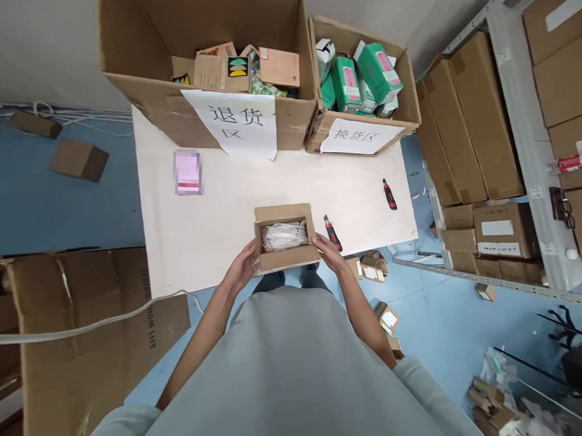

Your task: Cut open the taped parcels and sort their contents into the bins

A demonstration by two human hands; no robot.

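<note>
A small cardboard box [284,263] with its flaps folded out is at the front edge of the white table [214,222]. Crumpled white wrapping [284,235] fills its inside, and whatever lies under the wrapping is hidden. My left hand [244,264] grips the box's left side. On the opposite side, my right hand [329,250] holds the box near its right corner. Just right of the box lies a red and black box cutter [332,233], close to my right hand but apart from it.
Two large cartons stand at the back: the left carton [146,108] holds packaged goods, the right carton [318,120] green boxes. A second cutter [390,194] lies at right, a blurred pink item [188,173] at left. Shelving [510,79] and floor boxes flank the table.
</note>
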